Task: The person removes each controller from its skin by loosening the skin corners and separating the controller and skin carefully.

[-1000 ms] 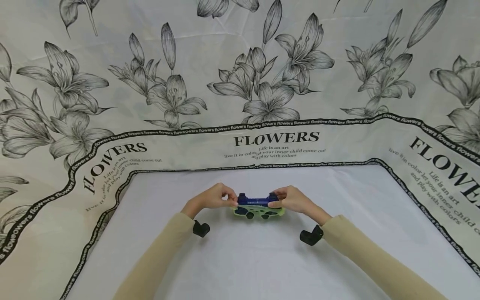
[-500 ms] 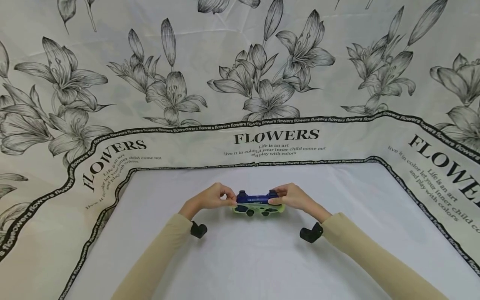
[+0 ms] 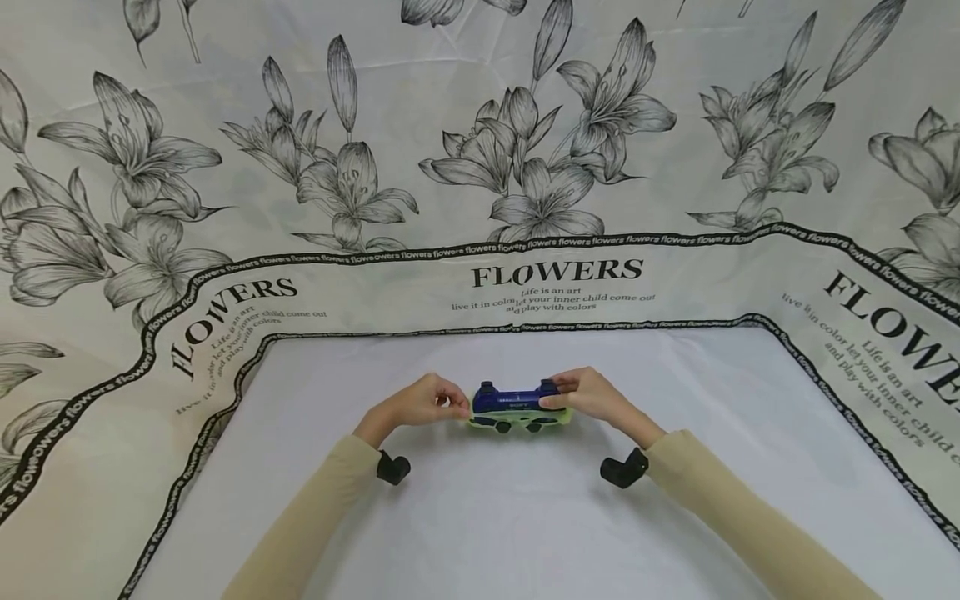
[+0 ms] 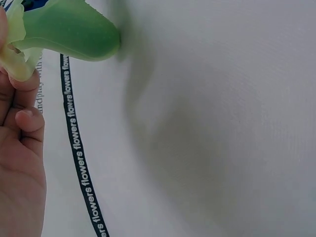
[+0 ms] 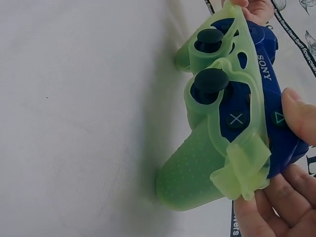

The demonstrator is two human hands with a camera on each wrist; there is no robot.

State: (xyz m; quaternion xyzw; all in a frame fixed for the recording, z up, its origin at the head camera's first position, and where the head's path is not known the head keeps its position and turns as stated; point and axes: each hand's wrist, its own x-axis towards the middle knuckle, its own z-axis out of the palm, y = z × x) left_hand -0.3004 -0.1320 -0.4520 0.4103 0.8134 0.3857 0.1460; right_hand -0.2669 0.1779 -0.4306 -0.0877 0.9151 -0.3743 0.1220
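A blue game controller (image 3: 510, 400) with dark thumbsticks is held up at the middle of the white table, partly inside a pale green silicone cover (image 5: 190, 168). The cover fits over both grips, and its near corner is bunched and folded beside the face buttons in the right wrist view. My left hand (image 3: 423, 402) pinches the cover's edge at the left end; the left wrist view shows that stretched green edge (image 4: 22, 64) between thumb and fingers. At the right end my right hand (image 3: 592, 393) grips the controller, thumb by the triangle button and fingers underneath.
White cloth covers the table (image 3: 480, 517). Behind it hangs a floral fabric backdrop (image 3: 360, 292) with black lettered bands, which also runs along both sides. A black wrist camera (image 3: 393, 467) sits on the left wrist, another wrist camera (image 3: 624, 468) on the right.
The controller has tilted a little, so more of its blue upper face and the SONY lettering show. My left hand has shifted slightly left and down, still pinching the cover; my right hand keeps its grip.
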